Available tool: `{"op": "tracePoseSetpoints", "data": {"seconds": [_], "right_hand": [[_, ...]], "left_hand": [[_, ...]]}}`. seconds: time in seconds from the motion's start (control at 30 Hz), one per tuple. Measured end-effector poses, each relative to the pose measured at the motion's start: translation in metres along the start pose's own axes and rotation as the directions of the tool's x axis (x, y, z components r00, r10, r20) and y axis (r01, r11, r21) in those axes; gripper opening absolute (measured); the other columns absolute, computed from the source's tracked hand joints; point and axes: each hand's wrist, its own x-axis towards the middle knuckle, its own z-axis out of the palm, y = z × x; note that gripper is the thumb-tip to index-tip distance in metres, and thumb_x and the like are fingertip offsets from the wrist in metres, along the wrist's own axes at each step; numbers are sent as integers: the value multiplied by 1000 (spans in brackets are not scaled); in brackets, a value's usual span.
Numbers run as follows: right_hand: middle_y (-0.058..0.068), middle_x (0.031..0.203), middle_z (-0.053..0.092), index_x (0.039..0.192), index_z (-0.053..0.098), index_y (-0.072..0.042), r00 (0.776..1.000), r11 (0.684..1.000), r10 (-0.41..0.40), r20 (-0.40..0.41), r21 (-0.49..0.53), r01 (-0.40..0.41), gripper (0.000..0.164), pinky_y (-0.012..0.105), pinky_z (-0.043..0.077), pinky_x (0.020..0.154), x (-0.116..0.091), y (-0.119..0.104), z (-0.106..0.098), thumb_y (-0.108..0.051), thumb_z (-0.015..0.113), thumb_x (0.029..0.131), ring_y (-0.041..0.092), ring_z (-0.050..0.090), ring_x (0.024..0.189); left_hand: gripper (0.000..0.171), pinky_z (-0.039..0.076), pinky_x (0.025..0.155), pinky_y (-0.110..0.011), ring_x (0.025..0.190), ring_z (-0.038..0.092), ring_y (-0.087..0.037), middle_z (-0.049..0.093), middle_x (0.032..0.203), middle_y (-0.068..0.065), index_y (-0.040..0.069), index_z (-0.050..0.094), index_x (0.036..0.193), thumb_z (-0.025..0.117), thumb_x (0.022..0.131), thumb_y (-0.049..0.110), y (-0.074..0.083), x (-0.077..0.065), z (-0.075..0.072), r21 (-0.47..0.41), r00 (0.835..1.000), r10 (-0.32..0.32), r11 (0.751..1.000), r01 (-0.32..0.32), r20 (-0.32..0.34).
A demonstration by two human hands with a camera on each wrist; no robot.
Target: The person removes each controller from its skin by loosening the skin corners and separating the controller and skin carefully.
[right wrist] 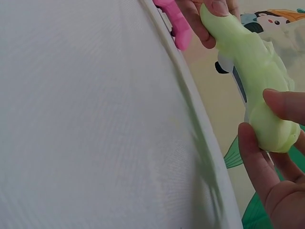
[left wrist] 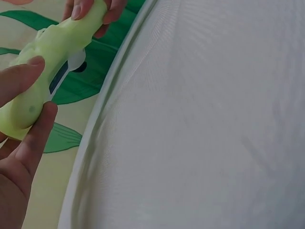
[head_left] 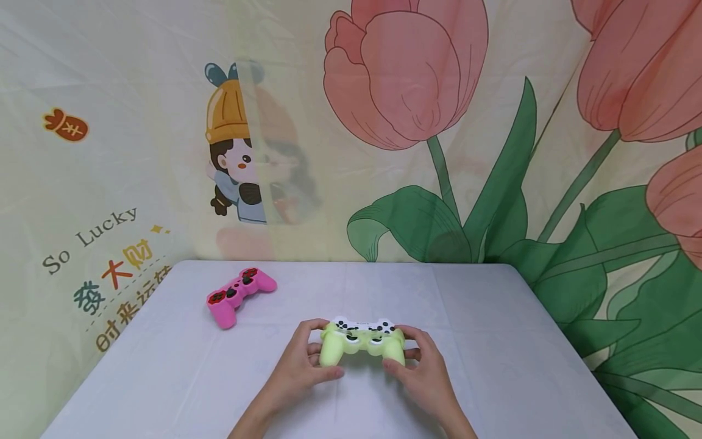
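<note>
A white game controller (head_left: 362, 327) sits in a pale green silicone sleeve (head_left: 332, 350) that covers its grips and lower body. Its buttons and thumbsticks face up in the head view. My left hand (head_left: 300, 360) holds the left grip, thumb on the near side and fingers around the far side. The other grip is held by my right hand (head_left: 426, 366) in the same way. In the left wrist view the sleeve (left wrist: 66, 40) shows from its rounded side, with a strip of white controller (left wrist: 76, 59) bare beneath. The right wrist view shows the sleeve (right wrist: 257, 62) stretched between both hands.
A pink controller (head_left: 236, 296) with red button areas lies at the table's back left. The table (head_left: 471, 341) wears a white cloth. Behind it hangs a curtain (head_left: 307, 36) printed with tulips, a cartoon figure and lettering.
</note>
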Motion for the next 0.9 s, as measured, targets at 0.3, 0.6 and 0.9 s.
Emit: {"op": "tracePoseSetpoints", "data": {"seconds": [0.3, 0.6, 0.9], "right_hand": [[11, 136, 55, 135, 58, -11, 999, 990, -15, 44, 138, 9, 66, 28, 61, 72, -2, -3, -1, -1, 92, 79, 22, 66, 95], [9, 128, 54, 127, 55, -13, 997, 980, -15, 81, 198, -1, 66, 29, 59, 66, -5, -2, -2, 1, 93, 76, 21, 64, 95], [10, 121, 55, 117, 54, -12, 994, 980, -42, 98, 197, 22, 60, 26, 55, 58, -6, -1, -4, 3, 93, 75, 19, 65, 89]], "left_hand": [[83, 61, 72, -30, 94, 75, -24, 72, 115, -17, 13, 40, 140, 95, 78, 6, 0, 0, -2, 57, 999, -12, 998, 15, -52], [74, 54, 58, -26, 70, 69, -15, 74, 85, -8, 13, 40, 129, 95, 78, 11, 3, -1, -4, 111, 1000, -17, 994, 19, -19], [70, 56, 57, -28, 71, 71, -15, 73, 85, -6, 13, 42, 121, 96, 77, 13, 4, -1, -4, 164, 1000, -1, 987, 5, -21]]}}
